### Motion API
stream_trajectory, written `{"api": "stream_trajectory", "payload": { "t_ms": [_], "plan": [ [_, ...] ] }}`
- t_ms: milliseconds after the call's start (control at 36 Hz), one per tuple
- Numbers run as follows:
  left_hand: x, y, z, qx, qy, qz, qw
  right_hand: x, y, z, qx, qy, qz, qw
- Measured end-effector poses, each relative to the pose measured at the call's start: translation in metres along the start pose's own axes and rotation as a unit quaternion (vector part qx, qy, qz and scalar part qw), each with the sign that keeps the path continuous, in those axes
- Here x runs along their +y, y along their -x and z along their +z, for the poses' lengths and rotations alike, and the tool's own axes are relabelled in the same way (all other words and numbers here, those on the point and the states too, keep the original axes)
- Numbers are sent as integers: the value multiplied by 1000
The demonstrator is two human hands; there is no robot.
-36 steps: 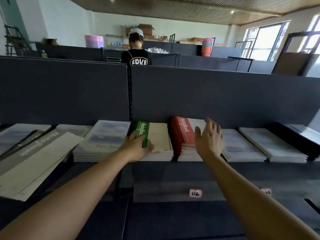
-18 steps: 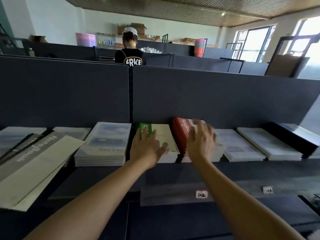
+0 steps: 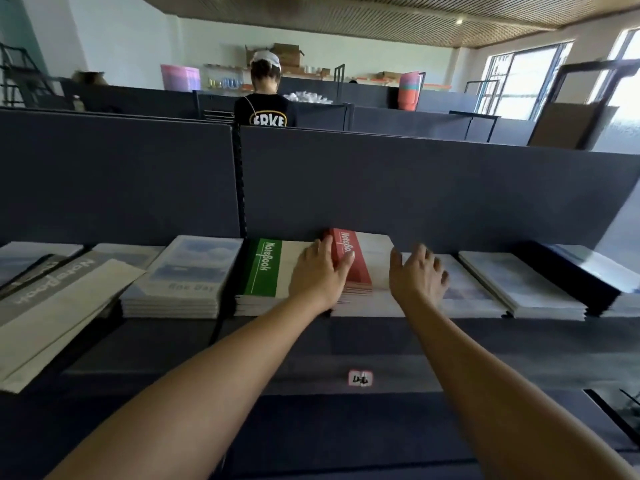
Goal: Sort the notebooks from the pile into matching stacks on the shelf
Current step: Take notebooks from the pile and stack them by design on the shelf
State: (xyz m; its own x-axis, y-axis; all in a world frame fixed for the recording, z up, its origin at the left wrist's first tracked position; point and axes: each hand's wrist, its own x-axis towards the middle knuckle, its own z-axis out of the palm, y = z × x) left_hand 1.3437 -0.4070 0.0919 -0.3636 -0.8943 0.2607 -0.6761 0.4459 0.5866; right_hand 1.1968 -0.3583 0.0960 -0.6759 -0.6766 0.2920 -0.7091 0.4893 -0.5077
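**Both hands at the red stack**

The left hand [image 3: 320, 275] is lying flat, fingers straight, across the green stack [image 3: 265, 277] with fingertips touching the red stack's [image 3: 349, 261] left edge. The right hand [image 3: 417, 277] is hovering at that stack's right side, fingers loosely spread, its grip wide and holding nothing. Both stacks are sitting on the shelf [image 3: 381, 344] against the back panel [image 3: 415, 195], between pale-covered stacks [image 3: 187, 271].
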Motion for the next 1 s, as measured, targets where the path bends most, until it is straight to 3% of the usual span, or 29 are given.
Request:
{"api": "stream_trajectory", "payload": {
  "t_ms": [194, 444, 639, 1000],
  "plan": [
    [-60, 32, -72, 64, -170, -45, 982, -68, 23, 10, 0, -4, -215, 977],
    [-152, 116, -172, 106, -246, -177, 947, -178, 118, 54, -95, -27, -365, 926],
    [-226, 192, -249, 107, -281, -262, 917, -255, 197, 86, -177, -11, -420, 890],
    [-362, 295, -371, 76, -299, -326, 894, -396, 317, 128, -191, 9, -436, 879]
  ]
}}
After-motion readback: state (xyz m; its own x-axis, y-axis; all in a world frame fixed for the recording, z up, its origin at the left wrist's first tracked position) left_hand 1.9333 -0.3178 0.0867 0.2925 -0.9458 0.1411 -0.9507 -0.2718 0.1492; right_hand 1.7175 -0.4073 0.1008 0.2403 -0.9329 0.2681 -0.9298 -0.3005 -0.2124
